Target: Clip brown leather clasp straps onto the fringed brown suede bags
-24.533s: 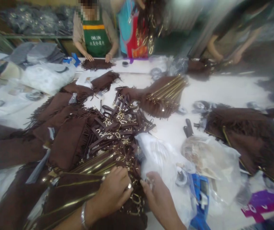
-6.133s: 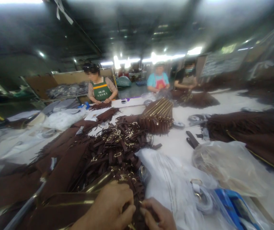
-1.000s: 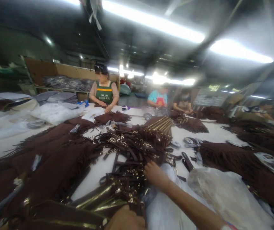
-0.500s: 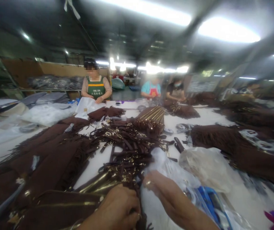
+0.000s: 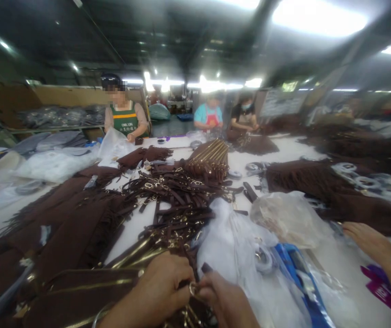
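My left hand is closed at the bottom centre. It pinches by a gold metal ring over a dark brown bag with a gold zipper. My right hand is closed just across from it, gripping a short dark brown strap whose end sticks up above the fingers. Whether the ring belongs to the strap or to the bag is hidden by the fingers. Gold-zipped brown pieces lie stacked just beyond my hands.
A heap of brown straps with gold clasps lies ahead. White plastic bags and a blue packet are to the right. Another person's hand reaches in there. Brown fringed bags cover the left. A co-worker in a green apron stands opposite.
My right hand has moved down and in beside my left hand, and now a strap end shows in it. Another person's hand has appeared at the right. The view has shifted slightly.
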A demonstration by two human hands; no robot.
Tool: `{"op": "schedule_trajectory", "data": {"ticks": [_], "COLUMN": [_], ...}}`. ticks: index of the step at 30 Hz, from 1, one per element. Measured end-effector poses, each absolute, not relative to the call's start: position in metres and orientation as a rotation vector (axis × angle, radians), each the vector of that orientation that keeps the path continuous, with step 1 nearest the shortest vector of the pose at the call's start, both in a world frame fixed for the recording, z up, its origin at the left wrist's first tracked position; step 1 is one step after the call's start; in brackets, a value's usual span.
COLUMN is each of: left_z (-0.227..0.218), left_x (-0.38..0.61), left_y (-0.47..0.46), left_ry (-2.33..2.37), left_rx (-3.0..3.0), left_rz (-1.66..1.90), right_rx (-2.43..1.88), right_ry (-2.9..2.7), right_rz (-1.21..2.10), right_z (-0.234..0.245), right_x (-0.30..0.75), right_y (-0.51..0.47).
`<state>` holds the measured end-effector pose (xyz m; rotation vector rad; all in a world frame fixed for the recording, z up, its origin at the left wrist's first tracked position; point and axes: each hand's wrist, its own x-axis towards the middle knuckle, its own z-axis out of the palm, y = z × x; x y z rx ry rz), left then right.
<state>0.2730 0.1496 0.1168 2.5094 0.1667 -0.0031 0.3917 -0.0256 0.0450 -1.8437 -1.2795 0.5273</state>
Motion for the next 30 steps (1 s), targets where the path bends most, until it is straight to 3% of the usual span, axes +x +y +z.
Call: {"op": "schedule_trajectory", "data": {"ticks": [5, 17, 30], "left_z": [0.117, 0.120, 0.118], "left_x": [0.274, 0.274, 0.274], "left_y": [0.149, 0.147, 0.148], "left_ry": [0.168, 0.169, 0.165], "left_rx": [2.492, 2.516, 2.463], "left_rz": [-0.016, -0.054, -0.039], "right_rx": [-1.766, -1.449, -1.201], "right_ry": [-1.439, -0.825, -0.641], "right_rz": [0.363, 0.999, 1.229], "right_z": [0.018, 0.065, 0.052], "right_x": [0.385, 0.392, 0.393], "right_y": [-0.031, -0.029, -0.030]}}
